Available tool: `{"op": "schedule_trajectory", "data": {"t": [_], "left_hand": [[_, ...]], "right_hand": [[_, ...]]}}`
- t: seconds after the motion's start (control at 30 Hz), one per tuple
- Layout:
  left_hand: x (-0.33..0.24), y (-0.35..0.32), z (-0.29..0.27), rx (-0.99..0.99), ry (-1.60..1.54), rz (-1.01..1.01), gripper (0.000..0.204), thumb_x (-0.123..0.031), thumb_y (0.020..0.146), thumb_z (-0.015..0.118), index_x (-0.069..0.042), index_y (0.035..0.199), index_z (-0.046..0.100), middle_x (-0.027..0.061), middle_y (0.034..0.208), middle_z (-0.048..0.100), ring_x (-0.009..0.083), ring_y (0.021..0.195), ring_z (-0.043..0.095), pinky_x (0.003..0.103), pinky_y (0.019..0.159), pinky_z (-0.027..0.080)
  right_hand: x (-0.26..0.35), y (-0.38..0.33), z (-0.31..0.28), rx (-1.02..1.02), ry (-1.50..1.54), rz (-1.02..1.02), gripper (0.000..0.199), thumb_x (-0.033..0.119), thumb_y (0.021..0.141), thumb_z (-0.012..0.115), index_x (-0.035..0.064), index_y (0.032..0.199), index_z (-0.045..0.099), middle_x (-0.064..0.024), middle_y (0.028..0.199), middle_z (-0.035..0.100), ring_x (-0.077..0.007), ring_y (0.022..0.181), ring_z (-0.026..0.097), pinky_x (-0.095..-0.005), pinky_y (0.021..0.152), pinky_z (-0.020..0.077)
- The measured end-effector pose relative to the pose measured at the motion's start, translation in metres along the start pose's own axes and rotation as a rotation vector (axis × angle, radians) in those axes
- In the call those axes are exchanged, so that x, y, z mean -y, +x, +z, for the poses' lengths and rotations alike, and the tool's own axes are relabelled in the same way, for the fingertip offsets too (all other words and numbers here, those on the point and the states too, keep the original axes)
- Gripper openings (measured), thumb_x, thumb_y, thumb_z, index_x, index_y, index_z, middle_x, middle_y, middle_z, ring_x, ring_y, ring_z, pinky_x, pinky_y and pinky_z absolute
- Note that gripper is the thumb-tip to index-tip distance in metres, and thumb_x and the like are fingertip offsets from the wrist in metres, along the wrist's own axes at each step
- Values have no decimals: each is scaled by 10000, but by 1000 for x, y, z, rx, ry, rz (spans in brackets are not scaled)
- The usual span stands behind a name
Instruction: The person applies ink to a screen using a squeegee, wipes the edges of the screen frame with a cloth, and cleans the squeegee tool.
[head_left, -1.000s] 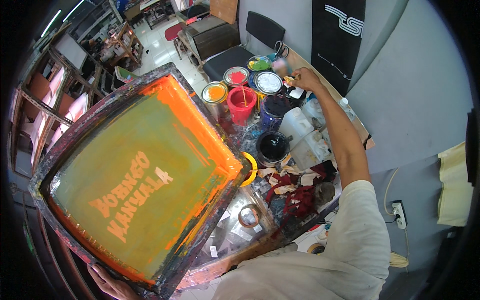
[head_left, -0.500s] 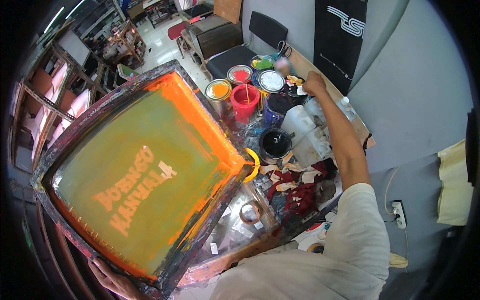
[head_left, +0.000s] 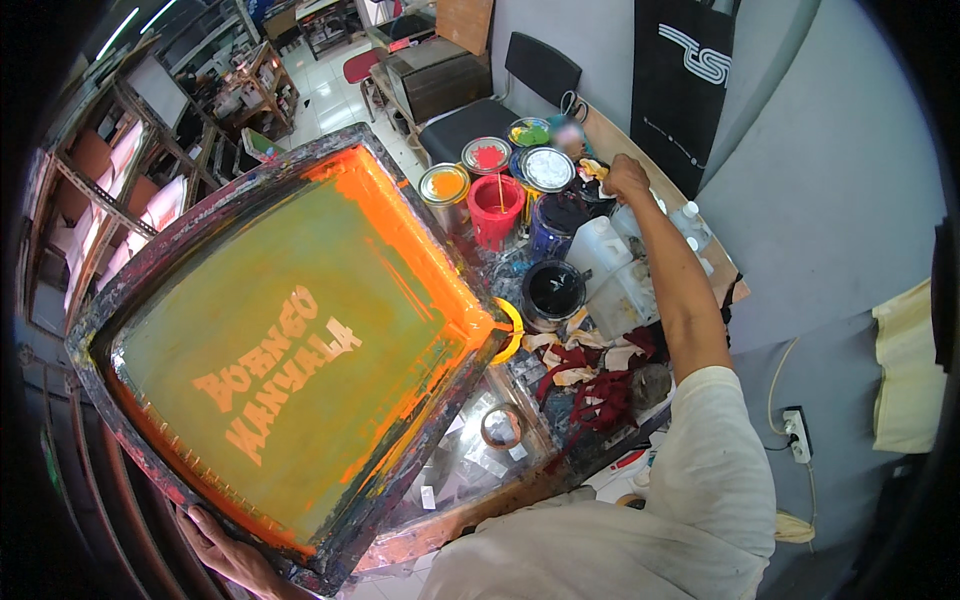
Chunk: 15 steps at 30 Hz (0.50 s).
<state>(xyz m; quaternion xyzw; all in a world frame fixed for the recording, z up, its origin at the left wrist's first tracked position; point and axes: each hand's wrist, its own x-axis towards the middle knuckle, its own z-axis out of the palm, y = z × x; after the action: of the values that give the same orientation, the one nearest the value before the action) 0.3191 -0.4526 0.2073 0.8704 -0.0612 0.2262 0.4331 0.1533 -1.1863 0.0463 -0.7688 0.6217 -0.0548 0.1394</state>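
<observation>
A large screen printing frame (head_left: 385, 465) with a dark, paint-stained rim is tilted at the left. Its olive mesh (head_left: 300, 420) carries pale lettering, and wet orange ink (head_left: 400, 245) coats its inner right side and far corner. My left hand (head_left: 228, 558) grips the frame's lower left edge, its thumb side partly hidden. My right hand (head_left: 627, 178) reaches to the far side of the bench with its fingers closed. Beside those fingers lies a crumpled yellow-white rag (head_left: 595, 170); what they hold, if anything, is hidden.
Several ink cans stand beyond the frame, including an orange one (head_left: 444, 184) and a pink tub (head_left: 495, 212) with a stick. A black pot (head_left: 553, 290), a translucent jug (head_left: 600, 250) and dark red rags (head_left: 600, 398) sit nearer. A yellow ring (head_left: 514, 335) touches the frame's corner.
The view has shifted slightly, so the bench things sit a little lower and to the right. My right hand stays by the rags, lowered slightly; my left hand keeps its grip on the frame.
</observation>
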Motion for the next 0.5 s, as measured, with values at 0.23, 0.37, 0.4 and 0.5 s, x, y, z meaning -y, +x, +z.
{"op": "schedule_trajectory", "data": {"t": [0.23, 0.37, 0.4, 0.5], "left_hand": [[-4, 2, 8, -29, -49, -28, 514, -399, 1062, 465, 62, 1281, 527, 179, 1232, 587, 224, 1078, 530, 362, 952, 441], [-13, -3, 10, -74, -49, -8, 487, -386, 1065, 463, 63, 1235, 539, 183, 1203, 594, 220, 1045, 530, 365, 919, 451], [-14, -2, 7, -43, -59, -52, 510, -378, 1055, 485, 68, 1303, 496, 207, 1290, 545, 235, 1146, 507, 362, 988, 432], [-13, 1, 3, 11, -91, -136, 604, -362, 1038, 523, 74, 1441, 412, 245, 1465, 451, 262, 1338, 467, 353, 1119, 394]], "right_hand": [[-11, 30, -17, 141, 97, 98, 236, 14, 704, 766, 10, 938, 737, -147, 808, 718, -223, 680, 722, -346, 545, 587], [-17, 15, -44, 147, 195, -59, 253, 22, 773, 691, 48, 1017, 753, -116, 760, 706, -179, 650, 712, -310, 498, 567], [-20, 6, -55, 166, 237, -100, 246, 25, 790, 675, 46, 1023, 754, -111, 758, 706, -167, 646, 710, -303, 494, 564], [-42, -6, -72, 191, 480, -218, 223, 47, 839, 679, 26, 1055, 728, -77, 761, 710, -123, 610, 678, -263, 517, 538]]}}
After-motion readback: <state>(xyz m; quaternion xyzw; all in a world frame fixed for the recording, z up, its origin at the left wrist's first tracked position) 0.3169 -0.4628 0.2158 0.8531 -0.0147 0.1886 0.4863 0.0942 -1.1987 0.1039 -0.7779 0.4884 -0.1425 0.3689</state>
